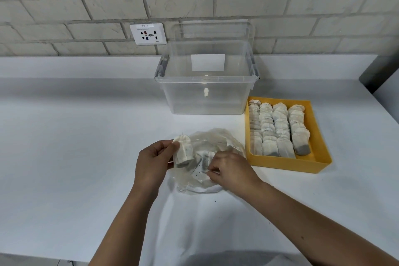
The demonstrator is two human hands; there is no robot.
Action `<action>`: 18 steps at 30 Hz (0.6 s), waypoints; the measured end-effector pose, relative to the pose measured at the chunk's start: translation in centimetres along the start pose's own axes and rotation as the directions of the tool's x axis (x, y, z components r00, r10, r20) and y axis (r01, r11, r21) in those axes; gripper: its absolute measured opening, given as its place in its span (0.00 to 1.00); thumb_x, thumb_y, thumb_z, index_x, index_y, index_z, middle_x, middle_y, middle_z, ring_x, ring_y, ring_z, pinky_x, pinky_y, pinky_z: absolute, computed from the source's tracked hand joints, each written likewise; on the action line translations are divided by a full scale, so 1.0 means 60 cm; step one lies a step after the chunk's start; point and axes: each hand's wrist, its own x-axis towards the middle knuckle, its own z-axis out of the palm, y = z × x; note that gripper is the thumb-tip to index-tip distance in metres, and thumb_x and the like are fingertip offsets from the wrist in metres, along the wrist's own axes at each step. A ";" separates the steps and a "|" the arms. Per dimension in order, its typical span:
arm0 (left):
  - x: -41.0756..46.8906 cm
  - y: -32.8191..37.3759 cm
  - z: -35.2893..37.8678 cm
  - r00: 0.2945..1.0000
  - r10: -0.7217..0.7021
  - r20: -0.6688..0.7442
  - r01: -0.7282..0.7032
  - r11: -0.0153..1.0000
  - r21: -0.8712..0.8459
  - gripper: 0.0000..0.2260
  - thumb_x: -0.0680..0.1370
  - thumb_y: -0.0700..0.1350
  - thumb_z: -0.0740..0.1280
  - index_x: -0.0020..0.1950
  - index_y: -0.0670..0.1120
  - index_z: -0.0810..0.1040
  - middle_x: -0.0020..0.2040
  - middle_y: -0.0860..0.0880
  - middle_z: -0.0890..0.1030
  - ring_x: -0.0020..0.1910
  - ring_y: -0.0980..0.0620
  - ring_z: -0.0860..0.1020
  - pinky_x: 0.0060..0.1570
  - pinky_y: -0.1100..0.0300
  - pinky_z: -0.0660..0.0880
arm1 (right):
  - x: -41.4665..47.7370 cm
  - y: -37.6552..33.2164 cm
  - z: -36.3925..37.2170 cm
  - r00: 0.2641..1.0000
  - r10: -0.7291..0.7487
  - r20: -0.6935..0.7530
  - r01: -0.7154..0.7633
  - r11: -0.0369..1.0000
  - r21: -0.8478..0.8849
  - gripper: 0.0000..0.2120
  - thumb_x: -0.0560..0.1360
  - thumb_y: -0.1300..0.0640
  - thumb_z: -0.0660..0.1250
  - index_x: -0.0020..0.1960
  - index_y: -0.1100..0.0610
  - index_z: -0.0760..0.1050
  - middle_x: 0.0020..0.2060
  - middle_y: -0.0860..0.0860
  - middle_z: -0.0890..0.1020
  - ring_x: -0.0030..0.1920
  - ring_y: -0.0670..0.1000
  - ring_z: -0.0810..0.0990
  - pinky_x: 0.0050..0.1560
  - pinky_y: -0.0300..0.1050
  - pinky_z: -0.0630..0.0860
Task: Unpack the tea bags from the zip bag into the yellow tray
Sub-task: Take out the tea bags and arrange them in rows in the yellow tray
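From the head view, the left hand pinches one tea bag between thumb and fingers, just above the left edge of the zip bag. The zip bag lies crumpled on the white desk with a few more bags inside. The right hand, fingers curled, pinches the bag's plastic. To the right, the yellow tray holds rows of tea bags. Behind stands a clear box.

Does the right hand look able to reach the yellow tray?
Probably yes: the yellow tray sits just beside the right hand, only bare table between, though it pinches the zip bag.
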 end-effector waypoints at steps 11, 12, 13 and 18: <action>0.002 -0.010 0.000 1.000 -0.028 -0.002 0.028 1.000 0.013 0.05 0.79 0.41 0.69 0.46 0.44 0.86 0.42 0.45 0.87 0.45 0.43 0.85 0.52 0.49 0.82 | 0.037 0.015 -0.002 0.984 0.173 0.041 -0.173 0.985 -0.006 0.20 0.75 0.50 0.68 0.65 0.54 0.73 0.61 0.51 0.72 0.61 0.52 0.74 0.62 0.45 0.70; 0.002 -0.010 0.001 1.000 -0.031 0.001 0.031 0.999 0.016 0.05 0.79 0.40 0.69 0.46 0.44 0.85 0.42 0.45 0.87 0.46 0.42 0.85 0.52 0.49 0.82 | 0.040 0.015 -0.002 0.982 0.186 0.039 -0.186 0.982 0.007 0.18 0.75 0.50 0.69 0.62 0.54 0.74 0.60 0.51 0.73 0.59 0.51 0.74 0.61 0.45 0.71; 0.002 -0.010 0.001 0.999 -0.035 0.004 0.035 0.999 0.015 0.05 0.79 0.40 0.69 0.46 0.43 0.85 0.43 0.45 0.87 0.47 0.41 0.85 0.52 0.49 0.82 | 0.042 0.014 -0.005 0.979 0.199 0.039 -0.200 0.979 0.030 0.16 0.74 0.50 0.70 0.59 0.54 0.75 0.58 0.50 0.73 0.57 0.50 0.75 0.59 0.44 0.71; -0.002 -0.010 0.001 0.999 -0.030 0.035 0.030 0.999 0.013 0.05 0.79 0.40 0.69 0.47 0.42 0.85 0.43 0.43 0.87 0.48 0.41 0.85 0.48 0.54 0.82 | 0.031 -0.001 -0.029 0.971 0.237 -0.010 -0.230 0.950 0.212 0.03 0.74 0.55 0.71 0.45 0.53 0.79 0.41 0.46 0.81 0.42 0.46 0.79 0.45 0.42 0.76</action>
